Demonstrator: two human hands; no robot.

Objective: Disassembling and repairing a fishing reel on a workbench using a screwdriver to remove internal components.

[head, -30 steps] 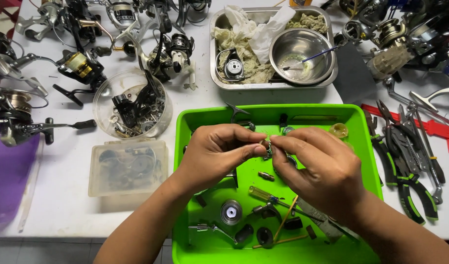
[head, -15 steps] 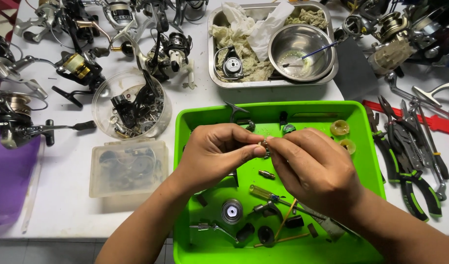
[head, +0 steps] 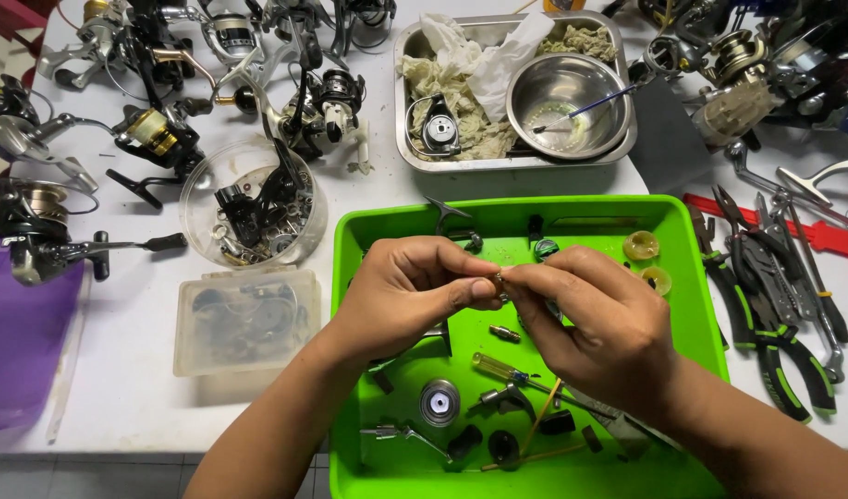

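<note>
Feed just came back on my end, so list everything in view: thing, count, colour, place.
small metal part: one, silvery, pinched between both hands above the tray
green tray: one, centre, holding loose parts
screwdriver: one, yellow handle, in tray
fishing reels: several, black and silver, top left
round clear tub: one, left of tray
clear lidded box: one, below tub
metal pan: one, top centre, with rags
steel bowl: one, in pan
pliers: several, right
left hand: fingertip grip on part
right hand: fingertip grip on part
</note>
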